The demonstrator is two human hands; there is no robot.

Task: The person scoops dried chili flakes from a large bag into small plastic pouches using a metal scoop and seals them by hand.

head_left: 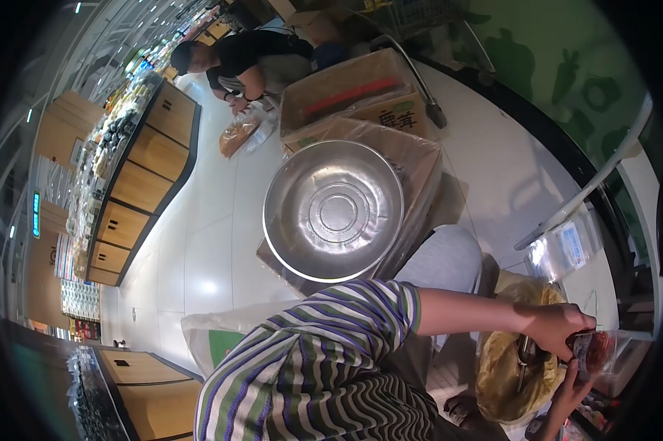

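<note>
At the lower right my left hand (555,328) grips a clear plastic pack (594,351) with dark red contents; what the contents are I cannot make out. From below, my right hand (568,397) has its fingers up against the same pack, partly cut off by the dark image edge. Just left of both hands lies an opened yellow plastic bag (496,378), with a metal utensil (524,361) inside it, its kind unclear. Clear plastic packaging (566,250) rests above the hands.
A large round metal basin (333,211) sits on plastic-covered cardboard boxes (353,92). Another person (254,66) crouches at the upper left by a clear bag of brown goods (237,135). Wooden display counters (144,184) line the left. A metal rail (585,187) stands right.
</note>
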